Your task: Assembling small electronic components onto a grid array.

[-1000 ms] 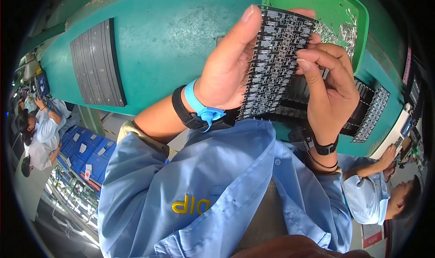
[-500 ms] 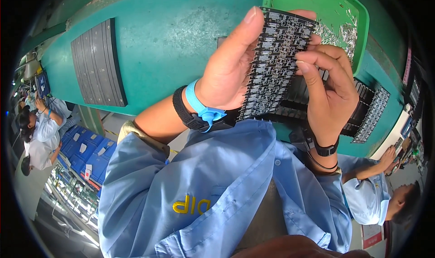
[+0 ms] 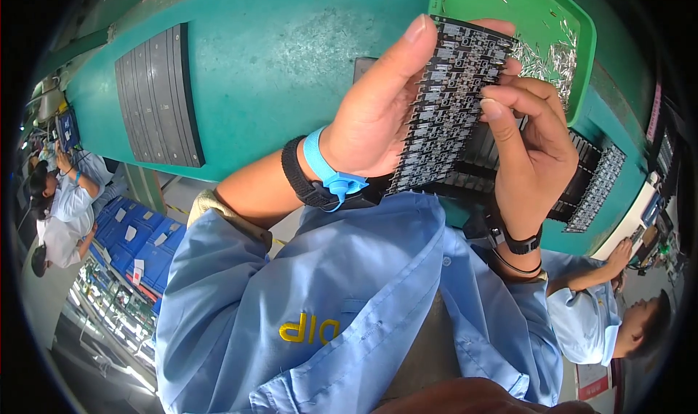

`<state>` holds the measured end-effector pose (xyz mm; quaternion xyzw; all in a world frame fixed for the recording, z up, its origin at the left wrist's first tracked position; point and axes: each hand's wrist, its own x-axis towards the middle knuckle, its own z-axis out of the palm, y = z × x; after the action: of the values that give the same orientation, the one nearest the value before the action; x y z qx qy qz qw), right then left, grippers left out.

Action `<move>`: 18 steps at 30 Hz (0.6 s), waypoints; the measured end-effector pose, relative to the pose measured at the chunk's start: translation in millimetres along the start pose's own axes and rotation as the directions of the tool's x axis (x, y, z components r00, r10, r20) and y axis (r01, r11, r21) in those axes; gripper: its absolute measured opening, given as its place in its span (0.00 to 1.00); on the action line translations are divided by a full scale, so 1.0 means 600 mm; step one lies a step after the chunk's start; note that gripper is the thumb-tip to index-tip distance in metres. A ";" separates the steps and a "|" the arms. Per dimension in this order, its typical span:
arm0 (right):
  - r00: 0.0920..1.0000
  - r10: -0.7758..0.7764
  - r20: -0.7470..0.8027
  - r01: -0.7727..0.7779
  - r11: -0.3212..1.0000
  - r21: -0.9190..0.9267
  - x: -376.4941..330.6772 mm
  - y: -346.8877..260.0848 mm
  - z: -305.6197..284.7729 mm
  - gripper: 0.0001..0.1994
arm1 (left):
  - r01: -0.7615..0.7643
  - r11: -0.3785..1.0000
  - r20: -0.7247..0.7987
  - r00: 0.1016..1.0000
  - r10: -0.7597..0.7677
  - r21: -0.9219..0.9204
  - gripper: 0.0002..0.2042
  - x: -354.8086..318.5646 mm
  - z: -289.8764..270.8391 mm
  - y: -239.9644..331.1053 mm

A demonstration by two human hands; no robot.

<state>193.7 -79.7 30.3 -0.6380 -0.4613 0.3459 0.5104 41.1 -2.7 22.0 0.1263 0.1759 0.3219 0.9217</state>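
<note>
A black circuit board panel [image 3: 454, 101], covered with rows of small pale parts, is tilted up before me. Around its left edge and back wraps my left hand [image 3: 385, 112], the thumb along the upper left edge and fingertips showing at the far right edge. My right hand [image 3: 534, 127] is at the panel's right edge, thumb and forefinger pinched together; whatever lies between them is too small to make out. Beyond the panel is a green bin [image 3: 587, 58] that holds many loose silvery metal pins [image 3: 561, 69].
A grey slotted tray [image 3: 158, 98] lies left on the green table [image 3: 269, 65]. Under my right hand sits a dark rack [image 3: 563, 207], with another board panel [image 3: 600, 189] at its right end. A co-worker [image 3: 589, 319] sits at right; others [image 3: 65, 196] are at far left, near blue crates [image 3: 134, 232].
Both hands and the panel have shifted slightly to the right in the picture. The right hand's pinch at the panel's edge looks the same.
</note>
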 end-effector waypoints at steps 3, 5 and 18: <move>0.999 0.041 -0.002 -0.041 0.998 0.045 -0.002 0.001 0.000 0.08 | 0.005 1.000 0.006 1.000 -0.005 -0.028 0.30 -0.001 0.002 0.000; 0.998 0.061 0.002 -0.061 0.996 0.067 -0.003 0.001 0.001 0.08 | -0.002 0.999 0.009 1.000 0.003 -0.033 0.29 0.000 -0.001 0.000; 0.987 -0.152 -0.053 0.140 0.973 -0.186 -0.007 0.000 0.011 0.08 | 0.008 0.998 0.042 0.999 -0.005 -0.061 0.27 0.000 -0.005 0.003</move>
<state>186.2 -81.7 28.4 -0.6574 -0.5192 0.2422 0.4895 39.0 -1.1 20.2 0.1040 0.1468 0.3215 0.9297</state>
